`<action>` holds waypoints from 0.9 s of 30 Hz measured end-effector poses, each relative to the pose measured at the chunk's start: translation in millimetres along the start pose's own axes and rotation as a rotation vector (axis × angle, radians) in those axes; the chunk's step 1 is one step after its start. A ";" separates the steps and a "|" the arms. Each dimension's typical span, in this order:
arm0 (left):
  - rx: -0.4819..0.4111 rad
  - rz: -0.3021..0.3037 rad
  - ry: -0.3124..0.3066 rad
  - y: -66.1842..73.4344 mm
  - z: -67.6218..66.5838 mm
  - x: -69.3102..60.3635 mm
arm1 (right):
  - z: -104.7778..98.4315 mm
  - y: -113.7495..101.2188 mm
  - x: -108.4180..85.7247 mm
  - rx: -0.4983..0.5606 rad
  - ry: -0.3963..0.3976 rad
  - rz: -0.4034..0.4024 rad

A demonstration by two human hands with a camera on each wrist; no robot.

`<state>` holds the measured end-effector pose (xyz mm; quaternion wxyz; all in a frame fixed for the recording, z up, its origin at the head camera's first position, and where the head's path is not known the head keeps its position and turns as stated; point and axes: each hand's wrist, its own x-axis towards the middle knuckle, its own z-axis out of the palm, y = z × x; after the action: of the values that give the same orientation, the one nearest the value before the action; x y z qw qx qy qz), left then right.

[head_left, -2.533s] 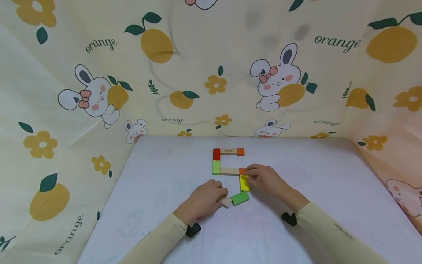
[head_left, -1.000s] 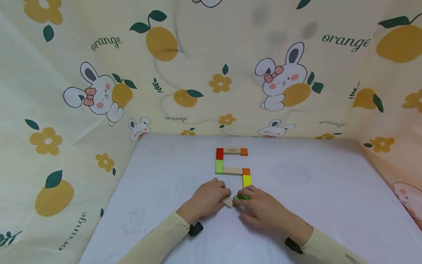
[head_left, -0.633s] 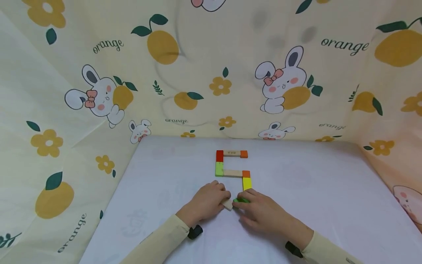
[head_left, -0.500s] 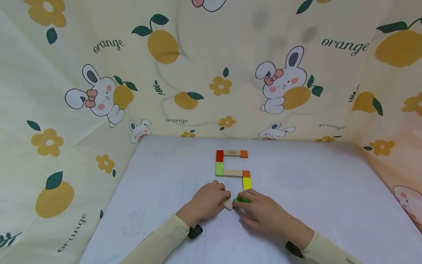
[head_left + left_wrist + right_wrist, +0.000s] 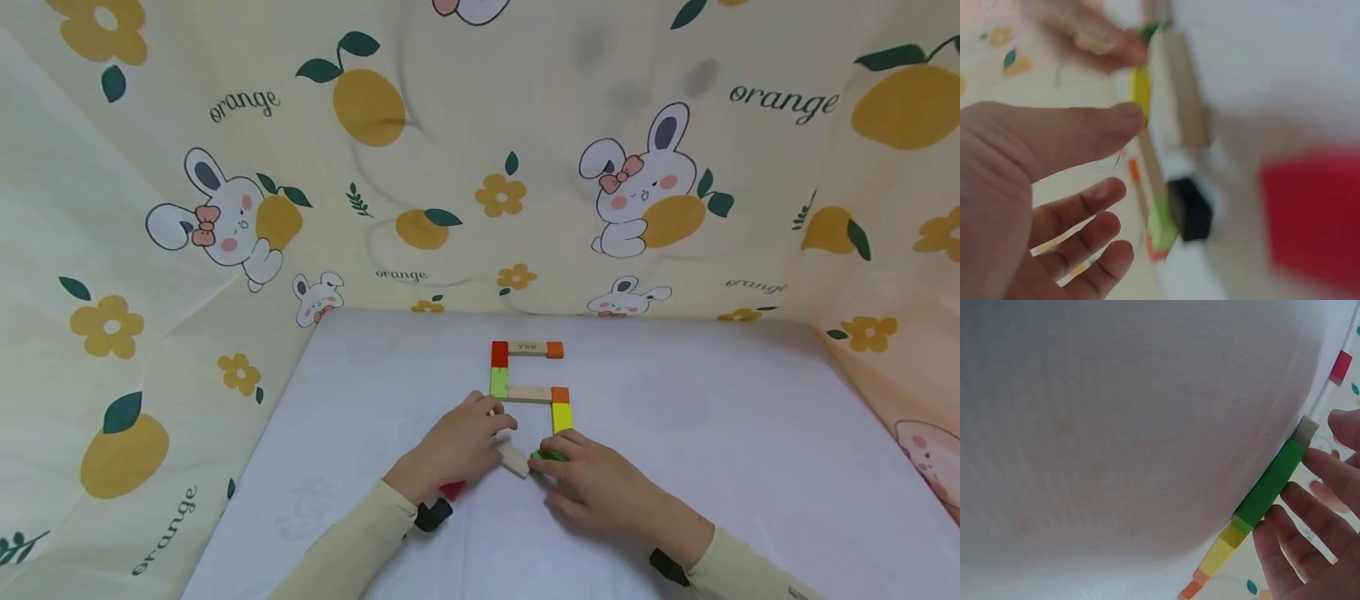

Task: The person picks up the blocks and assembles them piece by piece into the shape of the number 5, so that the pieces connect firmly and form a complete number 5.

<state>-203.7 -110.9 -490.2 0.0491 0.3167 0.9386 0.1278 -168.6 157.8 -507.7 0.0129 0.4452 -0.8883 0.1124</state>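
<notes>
My left hand (image 5: 453, 442) is off the plain wooden block (image 5: 513, 459). In the left wrist view its thumb and fingers are spread, with nothing between them. A small black block (image 5: 1190, 209) lies near those fingers. My right hand (image 5: 600, 483) rests its fingers on the green block (image 5: 1272, 481), the thumb apart from it. The green block's end meets the wooden block and a yellow block (image 5: 562, 417). A red block (image 5: 453, 490) shows beside my left wrist.
Farther back, a bent line of blocks continues: an orange cube (image 5: 560, 395), a wooden block (image 5: 529, 394), a light green block (image 5: 499, 382), a dark red block (image 5: 499, 353), another wooden block (image 5: 527, 348) and an orange cube (image 5: 555, 350). A patterned cloth (image 5: 450, 167) hangs behind.
My left hand has let go of the wooden block and shifted left and back, uncovering more of it and the red block. The right hand moved earlier from the yellow block to the green one.
</notes>
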 end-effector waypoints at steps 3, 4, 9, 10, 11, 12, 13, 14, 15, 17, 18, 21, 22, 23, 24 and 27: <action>-0.073 -0.035 -0.006 -13.4 -12.2 -3.2 | -1.1 -1.6 1.2 0.021 -0.033 0.027; -0.092 -0.038 -0.008 -17.2 -14.2 -4.2 | -1.6 -2.2 1.3 0.026 -0.045 0.035; -0.149 -0.020 -0.023 -28.7 -8.1 -2.3 | -3.5 -3.4 0.7 0.031 -0.050 0.039; -0.154 -0.018 -0.030 -29.7 -5.9 -1.4 | -3.9 -3.3 0.5 0.030 -0.043 0.033; -0.160 -0.019 -0.040 -30.4 -3.9 -0.5 | -4.3 -3.2 0.5 0.028 -0.036 0.027; -0.162 -0.021 -0.047 -31.5 -1.6 0.4 | -4.5 -3.1 0.4 0.028 -0.030 0.024; -0.166 -0.027 -0.056 -31.7 0.9 1.1 | -4.3 -3.1 0.0 0.030 -0.025 0.020; -0.173 -0.034 -0.062 -31.8 2.9 1.5 | -4.1 -3.0 -0.4 0.030 -0.019 0.017; -0.181 -0.040 -0.066 -32.0 4.8 1.6 | -3.7 -3.0 -0.8 0.029 -0.013 0.012; -0.196 -0.052 -0.070 -32.3 7.8 1.7 | -2.8 -3.0 -1.8 0.026 0.003 0.001; -0.202 -0.057 -0.072 -32.2 9.1 1.7 | -2.1 -3.0 -2.3 0.026 0.008 -0.001; -0.212 -0.060 -0.077 -31.7 8.9 2.2 | -0.8 -2.5 -1.4 0.027 0.011 -0.007; -0.213 -0.057 -0.079 -30.9 8.7 2.7 | -0.6 -2.4 -1.4 0.028 0.009 -0.006; -0.209 -0.052 -0.081 -30.1 8.7 3.6 | -0.3 -2.2 -1.3 0.030 0.006 -0.004; -0.206 -0.044 -0.082 -29.0 8.6 4.6 | -0.3 -2.1 -1.3 0.030 0.002 -0.002; -0.185 -0.020 -0.085 -26.3 8.6 8.5 | -1.3 -1.9 -1.3 0.025 0.005 -0.002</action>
<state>-224.2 -124.1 -505.7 0.1194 0.3064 0.9230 0.1999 -166.4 157.9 -506.3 0.0095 0.4460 -0.8862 0.1246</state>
